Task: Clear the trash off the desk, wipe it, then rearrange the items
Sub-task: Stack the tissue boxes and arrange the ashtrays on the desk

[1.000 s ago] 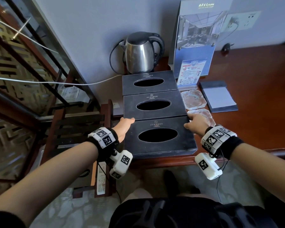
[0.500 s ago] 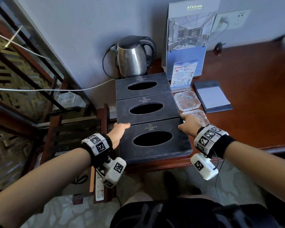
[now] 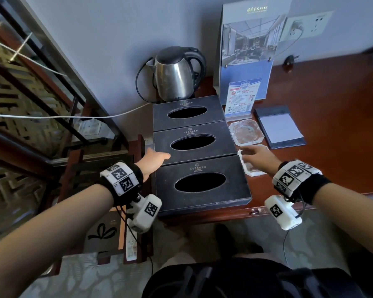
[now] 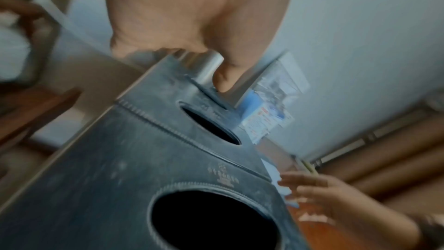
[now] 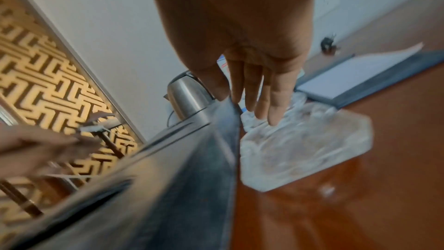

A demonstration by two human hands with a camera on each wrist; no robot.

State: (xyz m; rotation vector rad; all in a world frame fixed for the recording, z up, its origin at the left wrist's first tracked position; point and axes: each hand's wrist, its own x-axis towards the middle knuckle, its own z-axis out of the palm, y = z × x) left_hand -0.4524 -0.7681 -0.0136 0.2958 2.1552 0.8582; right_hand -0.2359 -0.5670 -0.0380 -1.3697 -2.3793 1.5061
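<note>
At frame centre three black tissue boxes [image 3: 199,155] sit edge to edge in a column on the brown surface [image 3: 332,100], seemingly being squared up, with the left hand [image 3: 154,161] and right hand [image 3: 257,158] flanking the middle box, fingers extended, holding nothing.

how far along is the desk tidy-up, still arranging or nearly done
Looks late: no trash or cloth in view, and three tissue boxes sit in a neat row. Left hand and right hand flank the middle one, open. Possibly left: squaring the ashtrays and notepad.
</note>
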